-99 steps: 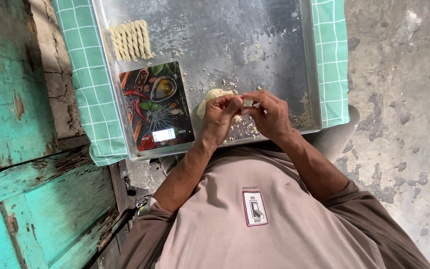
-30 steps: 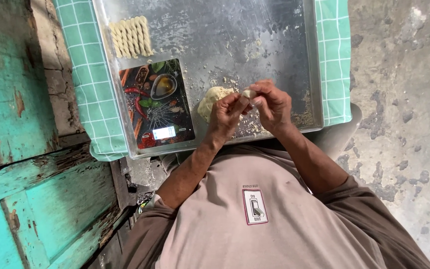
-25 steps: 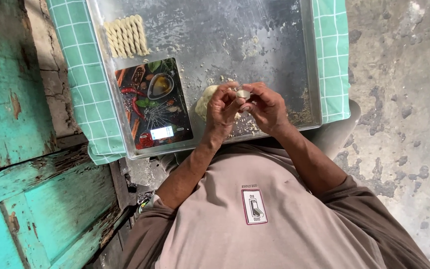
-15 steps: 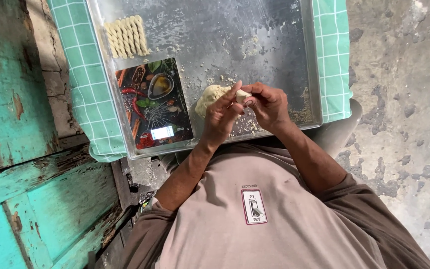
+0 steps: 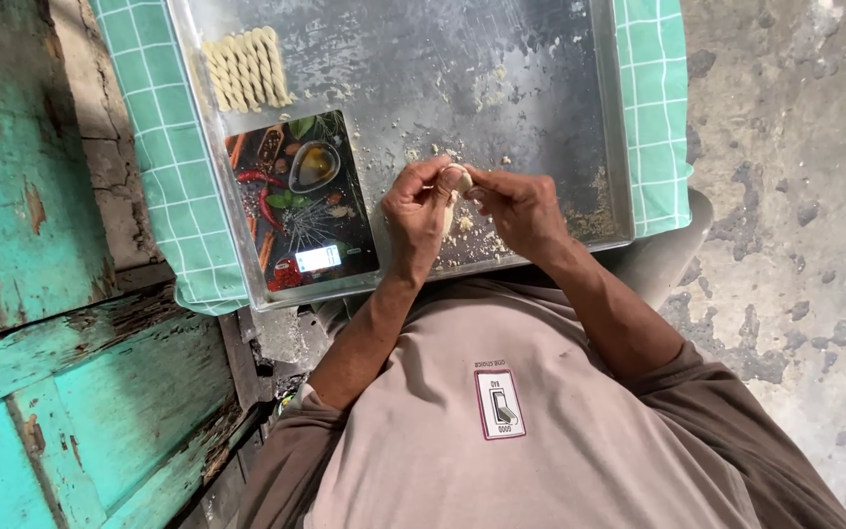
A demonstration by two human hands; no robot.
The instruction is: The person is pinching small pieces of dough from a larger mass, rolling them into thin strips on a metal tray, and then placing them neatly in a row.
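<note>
My left hand (image 5: pixel 416 217) and my right hand (image 5: pixel 518 208) meet over the near part of a metal tray (image 5: pixel 540 69). Between their fingertips they pinch a small pale piece of dough (image 5: pixel 457 179). A little more pale dough shows in the gap below the fingers, mostly hidden by my left hand. Dough crumbs lie scattered on the tray around the hands. A row of twisted dough sticks (image 5: pixel 247 69) lies in the tray's far left corner.
A flat kitchen scale (image 5: pixel 301 201) with a colourful spice picture and a lit display sits on the tray left of my hands. A green checked cloth (image 5: pixel 149 147) lies under the tray. Worn teal wooden boards (image 5: pixel 41 372) are at the left, cracked concrete floor (image 5: pixel 795 196) at the right.
The hands have worked a small piece off the dough lump and now hold it up at the fingertips. The lump seen earlier beside my left hand is now mostly covered.
</note>
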